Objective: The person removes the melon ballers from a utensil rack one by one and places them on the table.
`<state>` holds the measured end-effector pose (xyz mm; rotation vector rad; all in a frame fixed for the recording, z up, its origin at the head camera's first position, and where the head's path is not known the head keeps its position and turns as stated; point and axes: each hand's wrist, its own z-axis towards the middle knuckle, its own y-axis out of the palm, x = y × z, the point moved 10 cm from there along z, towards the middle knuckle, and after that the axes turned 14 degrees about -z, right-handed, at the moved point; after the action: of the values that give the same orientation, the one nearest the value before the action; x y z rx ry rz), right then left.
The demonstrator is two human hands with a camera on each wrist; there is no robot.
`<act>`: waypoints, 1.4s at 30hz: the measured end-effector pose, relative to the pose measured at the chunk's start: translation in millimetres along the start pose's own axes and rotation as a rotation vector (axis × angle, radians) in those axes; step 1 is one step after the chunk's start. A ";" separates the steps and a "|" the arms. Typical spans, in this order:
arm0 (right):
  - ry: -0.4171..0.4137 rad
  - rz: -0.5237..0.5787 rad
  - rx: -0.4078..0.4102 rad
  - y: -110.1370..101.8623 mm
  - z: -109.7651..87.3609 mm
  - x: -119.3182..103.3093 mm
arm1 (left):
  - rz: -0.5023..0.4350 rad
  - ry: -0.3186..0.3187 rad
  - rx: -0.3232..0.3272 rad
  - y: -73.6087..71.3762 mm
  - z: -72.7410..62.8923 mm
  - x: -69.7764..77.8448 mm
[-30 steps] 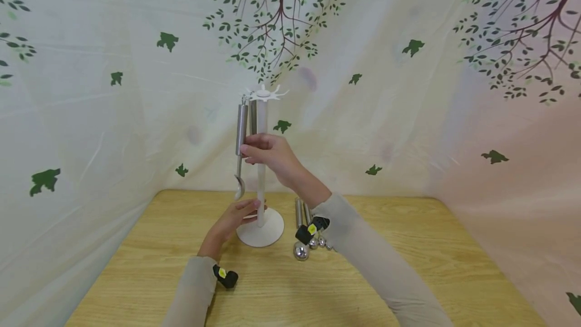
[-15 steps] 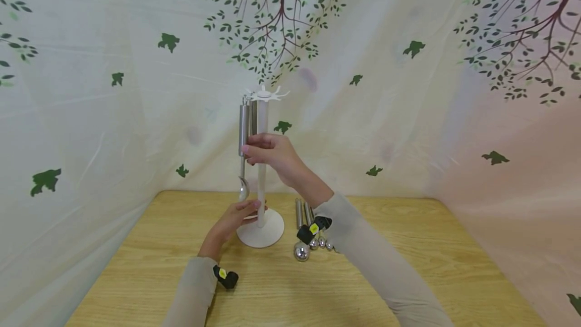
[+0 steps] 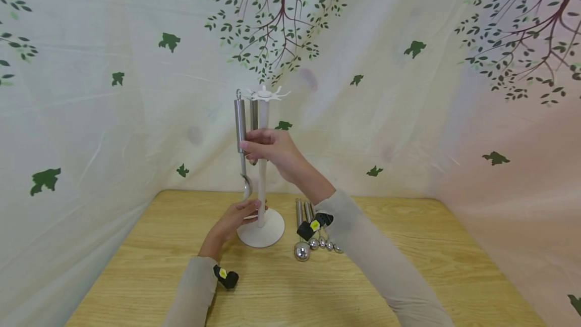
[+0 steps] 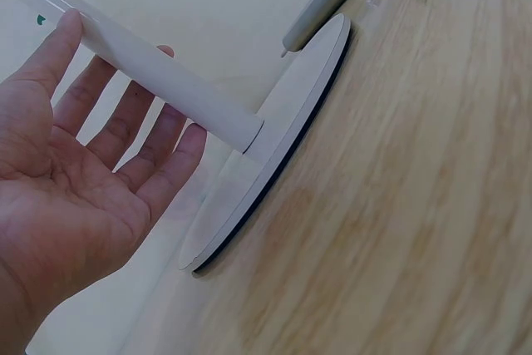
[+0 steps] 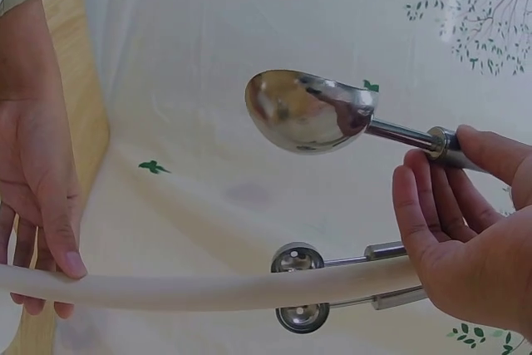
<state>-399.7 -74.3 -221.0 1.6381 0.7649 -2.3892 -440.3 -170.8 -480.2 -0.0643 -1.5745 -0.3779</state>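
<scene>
In the head view, my right hand (image 3: 272, 148) pinches the lower handle of a steel ice cream scoop (image 3: 240, 125) between thumb and fingers. The scoop stands nearly upright, its bowl down and its ring at hook height, just left of the white hook stand (image 3: 262, 185). The right wrist view shows its wide shiny bowl (image 5: 307, 114). Two melon ballers (image 5: 299, 260) with small holed bowls hang at the pole, largely hidden in the head view. Low on the pole, my left hand (image 3: 236, 218) holds it between thumb and fingers, above the round base (image 4: 274, 155).
Several steel scoops (image 3: 301, 251) with round heads lie on the wooden table (image 3: 254, 291) right of the stand, partly under my right forearm. White hooks (image 3: 265, 95) fan out at the stand's top. A leaf-printed cloth (image 3: 336, 130) hangs behind the table.
The scoop's ring has risen and shifted left, away from the hooks, while its bowl has swung right toward the pole. My right hand rose slightly; my left hand stayed on the pole.
</scene>
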 end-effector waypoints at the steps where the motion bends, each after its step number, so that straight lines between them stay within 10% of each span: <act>1: -0.003 -0.003 -0.003 -0.4 -0.5 -0.5 | -0.002 0.000 0.001 -0.2 0.0 -0.2; 19: 0.000 -0.103 -0.119 -4.9 -28.2 32.0 | 0.006 0.001 -0.002 -2.1 0.2 -3.8; 42: 0.244 -0.295 -0.081 -80.0 -84.8 170.8 | -0.001 0.012 -0.012 -2.0 2.4 -1.8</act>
<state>-428.1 63.2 -372.8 1.9236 1.2060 -2.3258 -443.1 -171.6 -482.4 -0.0704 -1.5602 -0.3882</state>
